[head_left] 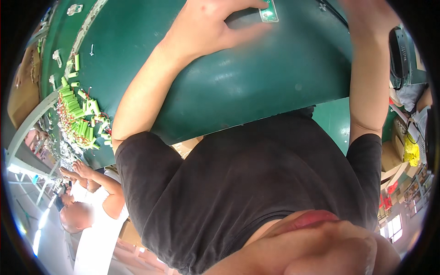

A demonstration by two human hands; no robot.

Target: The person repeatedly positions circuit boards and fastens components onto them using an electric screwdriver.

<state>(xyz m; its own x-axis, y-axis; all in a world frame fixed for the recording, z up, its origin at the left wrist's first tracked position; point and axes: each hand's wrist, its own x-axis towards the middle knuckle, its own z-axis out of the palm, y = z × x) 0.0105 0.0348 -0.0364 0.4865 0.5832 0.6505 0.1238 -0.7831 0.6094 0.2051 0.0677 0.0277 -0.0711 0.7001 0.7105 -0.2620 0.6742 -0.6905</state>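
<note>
Looks mid-handling, done/left unclear: your left hand (211,23) has thumb and finger around the green board (269,13) at top centre, can't tell if gripped; blurred right hand (373,18), fingers unreadable.

Left hand (211,20), 12 o'clock, overlapped board (270,13), 1 o'clock; blurred right hand (372,17) sat at 2, cells (72,104) at 9.
</note>
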